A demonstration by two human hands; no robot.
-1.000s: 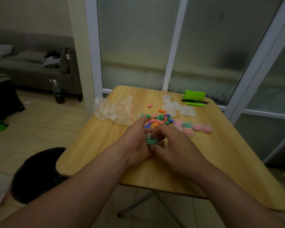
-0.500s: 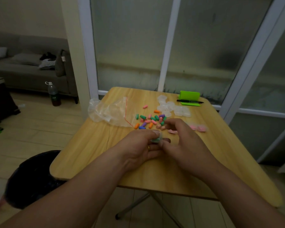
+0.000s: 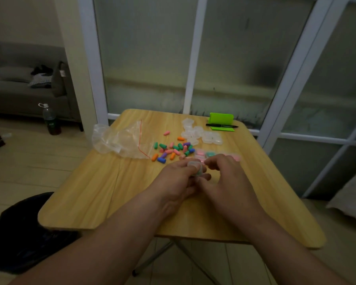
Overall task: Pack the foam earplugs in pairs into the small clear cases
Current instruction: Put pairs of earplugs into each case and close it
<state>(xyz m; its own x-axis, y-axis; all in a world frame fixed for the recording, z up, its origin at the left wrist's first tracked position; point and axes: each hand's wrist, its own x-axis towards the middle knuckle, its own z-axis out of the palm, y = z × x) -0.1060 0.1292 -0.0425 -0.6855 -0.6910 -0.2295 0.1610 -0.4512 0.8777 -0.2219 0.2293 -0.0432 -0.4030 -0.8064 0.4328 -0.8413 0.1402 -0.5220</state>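
Mid-tabletop (image 3: 111, 182) we pinch 1 clear case (image 3: 196, 168) in our left hand (image 3: 179, 177) to steady it; right hand (image 3: 228, 177) curled, hold unclear.

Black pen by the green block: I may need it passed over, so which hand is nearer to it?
Right. The right hand lies almost directly on the near side of the black pen; the left hand is farther left, gripping a small clear case.

Case (image 3: 199, 171) half behind left fingers (image 3: 183, 168)
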